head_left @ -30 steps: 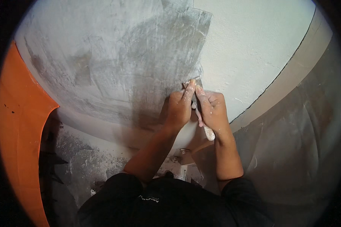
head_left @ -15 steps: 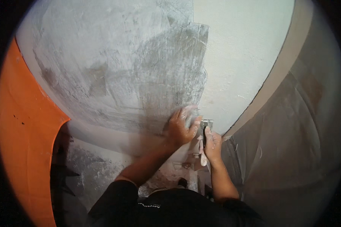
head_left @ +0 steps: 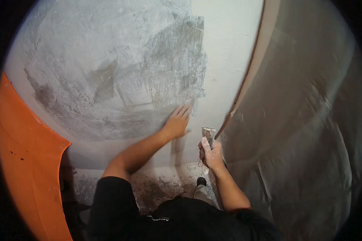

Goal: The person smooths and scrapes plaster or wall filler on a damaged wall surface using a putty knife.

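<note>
My left hand (head_left: 177, 121) reaches up to the wall, its fingers spread against the lower right part of a grey, streaky coated patch (head_left: 120, 80). Lower and to the right, my right hand (head_left: 211, 154) is wrapped round the handle of a putty knife (head_left: 208, 133). The knife's flat metal blade points up, with white smears on it, and the handle's end shows below my fist. White residue marks the thumb and fingers of my right hand. The blade is near the pale wall (head_left: 225, 52); I cannot tell whether it touches.
An orange sheet (head_left: 28, 160) hangs at the left. On the right, a dark grey sheet (head_left: 293, 140) spreads beside the wall's brownish edge (head_left: 245, 84). Below, the floor (head_left: 157, 188) is stained with whitish marks, and my shoe (head_left: 201, 181) stands there.
My left hand has moved up and left, away from the putty knife, and its fingers have spread on the wall. My right hand has shifted left with the knife. The whole view has shifted too.
</note>
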Demonstrator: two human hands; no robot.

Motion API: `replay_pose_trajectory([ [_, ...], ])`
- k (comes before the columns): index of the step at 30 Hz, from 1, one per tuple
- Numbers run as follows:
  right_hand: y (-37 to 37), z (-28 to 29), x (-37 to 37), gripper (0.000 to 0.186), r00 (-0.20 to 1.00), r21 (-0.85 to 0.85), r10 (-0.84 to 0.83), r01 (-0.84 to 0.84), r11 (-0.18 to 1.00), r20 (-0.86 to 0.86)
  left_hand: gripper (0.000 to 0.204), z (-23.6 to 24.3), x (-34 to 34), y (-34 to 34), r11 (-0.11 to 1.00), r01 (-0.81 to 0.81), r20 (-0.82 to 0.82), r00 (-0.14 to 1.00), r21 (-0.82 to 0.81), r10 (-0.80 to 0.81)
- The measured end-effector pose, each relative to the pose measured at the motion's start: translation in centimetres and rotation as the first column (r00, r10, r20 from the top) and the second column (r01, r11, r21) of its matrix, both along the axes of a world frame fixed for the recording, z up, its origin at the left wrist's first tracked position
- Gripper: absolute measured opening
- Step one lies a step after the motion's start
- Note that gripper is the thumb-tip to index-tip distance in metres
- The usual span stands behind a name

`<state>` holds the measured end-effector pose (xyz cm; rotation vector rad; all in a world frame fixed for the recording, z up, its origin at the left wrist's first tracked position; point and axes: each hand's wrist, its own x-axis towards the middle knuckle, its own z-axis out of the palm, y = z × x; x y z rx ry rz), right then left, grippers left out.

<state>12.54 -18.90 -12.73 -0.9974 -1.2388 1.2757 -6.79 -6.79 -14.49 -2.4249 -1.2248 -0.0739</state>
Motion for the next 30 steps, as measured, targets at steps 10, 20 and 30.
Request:
replay_pose_trajectory([
  [10,-5.2,-2.3,-1.3,0.048,0.911,0.003,0.062,-0.069,0.998,0.408,0.023,-9.6,2.0,-13.4,0.801,0.381,0.844,-0.09,-0.462,0.529],
  [20,-6.6,-5.6,-3.6,0.049,0.857,0.137,0.129,-0.225,0.965,0.499,0.023,-5.3,0.0,-18.2,0.94,0.167,0.916,-0.227,-0.298,0.331],
  [30,-6.1,-6.1,-1.7,0.048,0.795,0.06,0.259,-0.347,0.936,0.548,0.034,-5.1,-5.9,-18.7,0.902,-0.041,0.873,-0.273,-0.429,0.403],
])
